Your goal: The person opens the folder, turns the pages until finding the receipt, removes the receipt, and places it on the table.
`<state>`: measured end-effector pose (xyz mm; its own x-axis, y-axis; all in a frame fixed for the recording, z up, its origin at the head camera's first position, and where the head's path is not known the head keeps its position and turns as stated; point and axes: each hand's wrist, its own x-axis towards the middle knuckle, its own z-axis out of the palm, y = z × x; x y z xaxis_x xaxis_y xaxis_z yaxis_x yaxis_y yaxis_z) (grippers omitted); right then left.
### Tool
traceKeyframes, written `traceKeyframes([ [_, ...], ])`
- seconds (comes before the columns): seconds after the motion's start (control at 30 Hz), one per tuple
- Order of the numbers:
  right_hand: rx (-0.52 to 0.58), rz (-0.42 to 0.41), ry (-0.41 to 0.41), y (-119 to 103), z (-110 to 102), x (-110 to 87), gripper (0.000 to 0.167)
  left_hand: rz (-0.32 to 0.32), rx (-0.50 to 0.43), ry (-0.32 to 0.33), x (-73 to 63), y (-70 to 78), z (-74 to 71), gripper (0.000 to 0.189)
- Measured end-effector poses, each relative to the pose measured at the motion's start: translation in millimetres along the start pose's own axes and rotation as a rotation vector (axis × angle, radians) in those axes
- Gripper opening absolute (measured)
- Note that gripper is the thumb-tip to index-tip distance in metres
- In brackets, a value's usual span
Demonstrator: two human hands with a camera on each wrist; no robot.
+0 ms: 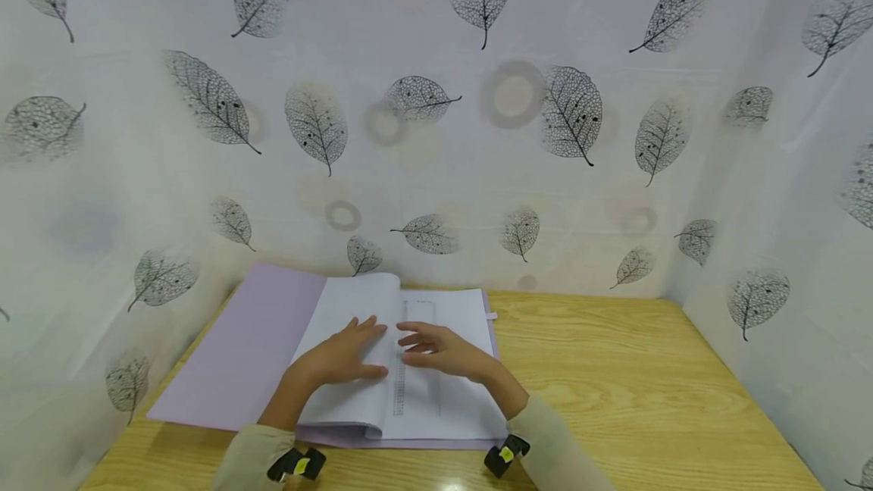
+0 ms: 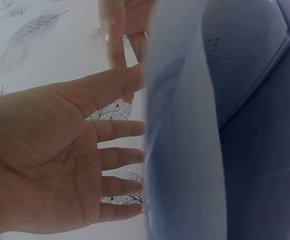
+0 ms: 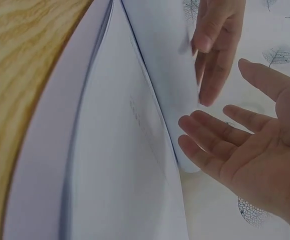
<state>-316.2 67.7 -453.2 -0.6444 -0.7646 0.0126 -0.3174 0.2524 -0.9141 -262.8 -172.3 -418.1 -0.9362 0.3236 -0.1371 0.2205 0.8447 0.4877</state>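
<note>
We see the left hand's (image 1: 341,356) fingers spread and straight against the left page (image 1: 361,290), and the right hand's (image 1: 442,351) loosely extended, gripping nothing, over the right page (image 1: 467,411). The folder (image 1: 344,437) lies open beneath both, its lilac cover (image 1: 228,358) at nine o'clock. Table (image 1: 614,400) shows at three o'clock, leaf-print cloth (image 1: 470,180) at twelve.

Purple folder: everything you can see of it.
The pale purple folder, smooth like card or plastic, lies open on the wooden table. Its bare cover spreads left; a small pale tab juts from its right side. Inside, white pages curve up at the fold; print shows on the right one. The left hand touches the left pages; whether the right hand makes contact is unclear.
</note>
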Motion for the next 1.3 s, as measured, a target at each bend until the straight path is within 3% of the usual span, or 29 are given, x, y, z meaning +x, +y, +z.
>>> traceKeyframes([
  [0.33, -0.086, -0.014, 0.09, 8.4, -19.2, -4.5, 0.053, -0.07, -0.003, -0.056, 3.2, -6.4, 5.4, 0.085],
  [0.73, -0.113, -0.018, 0.204, 18.7, -52.8, -15.2, 0.051, -0.076, -0.031, -0.065, 1.8, -6.7, 5.4, 0.088],
  [1.3, -0.217, 0.057, 0.364, 34.9, -89.5, -36.1, 0.065, -0.114, -0.027, -0.075, 5.4, -12.3, 10.3, 0.092],
])
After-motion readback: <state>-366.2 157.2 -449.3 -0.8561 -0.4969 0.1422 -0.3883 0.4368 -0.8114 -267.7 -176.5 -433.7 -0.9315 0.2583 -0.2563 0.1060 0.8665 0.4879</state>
